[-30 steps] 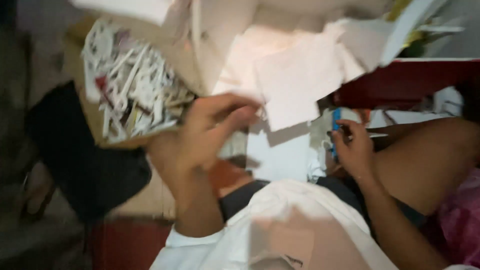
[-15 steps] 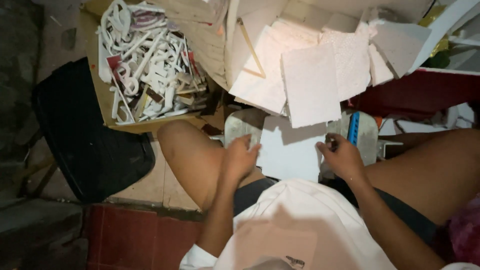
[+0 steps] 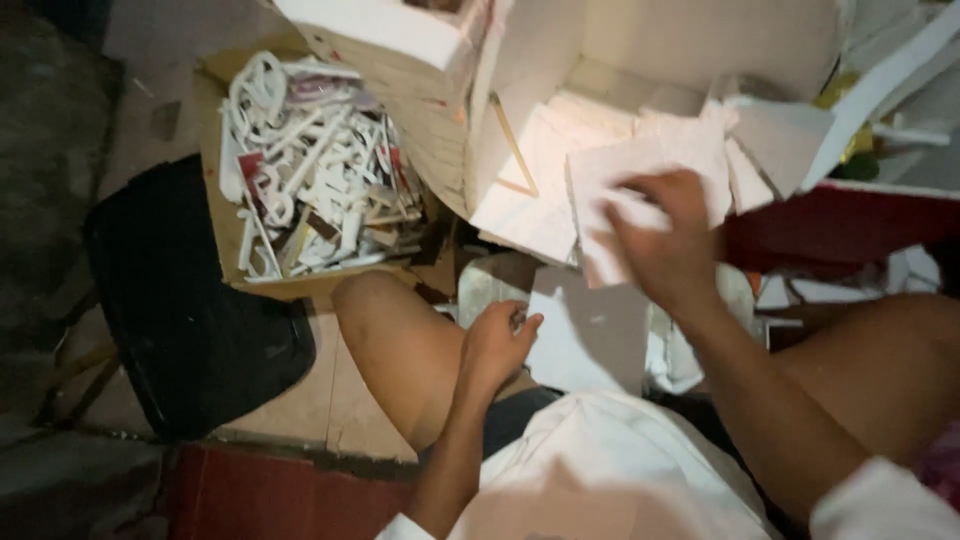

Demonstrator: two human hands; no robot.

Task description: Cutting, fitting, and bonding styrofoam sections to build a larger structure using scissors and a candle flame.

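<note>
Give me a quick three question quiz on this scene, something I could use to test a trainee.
1. True or false: the right hand is over the pile of white sheets.
2. Which is nearest the left hand? A the black chair; B the white sheet between the knees; C the cardboard box of white scraps.
3. Fill in: the thin wooden stick leans on a ____ board.

Key: 1 true; 2 B; 3 white.

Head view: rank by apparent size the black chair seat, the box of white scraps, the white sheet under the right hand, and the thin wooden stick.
1. Black chair seat and box of white scraps: look alike, no ranking.
2. White sheet under the right hand, partly hidden.
3. Wooden stick, smallest.
</note>
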